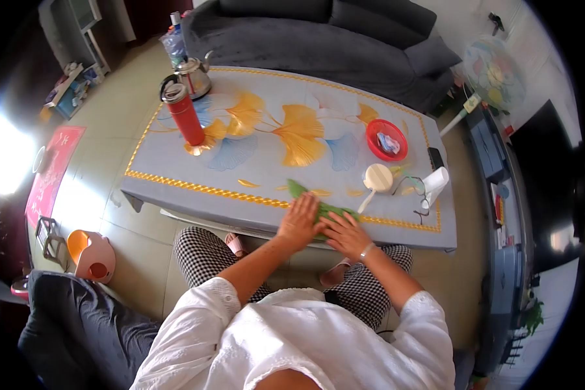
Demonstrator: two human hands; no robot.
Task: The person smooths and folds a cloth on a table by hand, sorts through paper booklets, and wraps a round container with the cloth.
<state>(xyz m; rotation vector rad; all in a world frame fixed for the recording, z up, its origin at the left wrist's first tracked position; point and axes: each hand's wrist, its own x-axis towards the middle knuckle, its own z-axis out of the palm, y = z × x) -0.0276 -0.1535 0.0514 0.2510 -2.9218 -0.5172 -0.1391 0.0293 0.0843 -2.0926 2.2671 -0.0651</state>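
Observation:
Both hands rest on a green cloth-like item (297,188) near the front edge of the table (240,156). My left hand (299,222) lies flat over its left part, palm down, fingers stretched forward. Beside it, my right hand (346,234) is spread over the right part, with a band on the wrist. The two hands nearly meet at the thumbs. Part of the green item shows beyond the left fingertips and between the hands; the rest is hidden under them. A round cream-coloured object (378,177) with a pale strip sits just beyond my right hand.
A red flask (185,118) and a metal kettle (194,78) stand at the table's far left. At the right are a red basket (387,140), glasses (412,188), a white roll (436,183) and a black phone (435,158). A grey sofa (292,42) lies beyond.

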